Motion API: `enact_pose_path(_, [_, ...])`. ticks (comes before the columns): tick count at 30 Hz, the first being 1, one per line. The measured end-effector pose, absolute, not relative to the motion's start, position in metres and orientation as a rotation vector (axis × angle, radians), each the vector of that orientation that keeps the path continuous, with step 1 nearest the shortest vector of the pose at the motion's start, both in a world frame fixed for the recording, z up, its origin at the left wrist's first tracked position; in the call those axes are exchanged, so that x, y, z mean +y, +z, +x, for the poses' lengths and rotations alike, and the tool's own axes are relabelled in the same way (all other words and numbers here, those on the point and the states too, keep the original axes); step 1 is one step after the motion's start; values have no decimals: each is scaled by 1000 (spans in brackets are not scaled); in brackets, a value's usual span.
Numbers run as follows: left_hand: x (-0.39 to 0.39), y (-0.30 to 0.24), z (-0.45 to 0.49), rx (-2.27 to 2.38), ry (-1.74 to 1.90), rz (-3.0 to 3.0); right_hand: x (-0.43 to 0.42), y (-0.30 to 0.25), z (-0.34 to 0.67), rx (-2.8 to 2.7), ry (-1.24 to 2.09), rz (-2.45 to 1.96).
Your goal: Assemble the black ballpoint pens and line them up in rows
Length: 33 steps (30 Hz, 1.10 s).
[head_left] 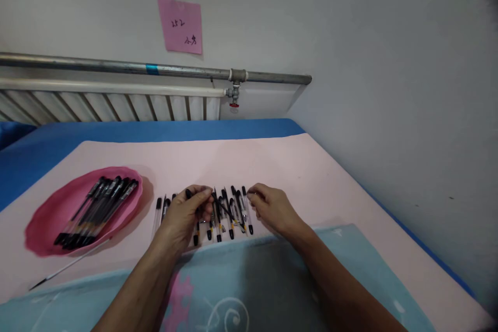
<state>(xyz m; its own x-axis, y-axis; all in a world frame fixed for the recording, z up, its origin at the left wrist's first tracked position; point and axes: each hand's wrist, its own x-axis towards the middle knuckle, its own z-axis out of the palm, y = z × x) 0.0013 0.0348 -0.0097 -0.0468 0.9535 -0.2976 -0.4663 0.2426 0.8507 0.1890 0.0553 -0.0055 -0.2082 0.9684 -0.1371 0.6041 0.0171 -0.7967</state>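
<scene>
A row of black-capped pens [229, 210] lies side by side on the pink sheet [241, 161]. My left hand [185, 212] is over the left part of the row, fingers curled and pinched on a black pen [221, 206] that lies slanted across the others. My right hand [270, 206] rests at the right end of the row, fingers bent, fingertips at the outermost pens; what they hold, if anything, is hidden. A pink dish [46, 218] at the left holds a bundle of several black pens [97, 207].
A thin pen refill [70, 264] lies on the sheet in front of the pink dish. A light blue patterned cloth [241, 285] covers the near edge. Behind are blue padding [116, 132], a radiator, a metal pipe [155, 68] and a pink note [180, 25] on the wall.
</scene>
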Motion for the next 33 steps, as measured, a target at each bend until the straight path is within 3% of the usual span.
enact_pose_path(5, [26,-10,19,1018,1160,597,40,6,177,-1850,1544,-1275])
enact_pose_path(8, [26,-9,22,996,1163,586,41,6,179,-1869,1438,-1341])
enact_pose_path(15, [28,-9,18,1053,1151,539,71,-18,209,-1971,801,-1824])
enact_pose_path(25, [26,-10,21,994,1068,478,66,-21,198,-1882,1035,-1768])
enact_pose_path(33, [26,-14,21,942,1011,426,65,-19,198,-1956,925,-1772])
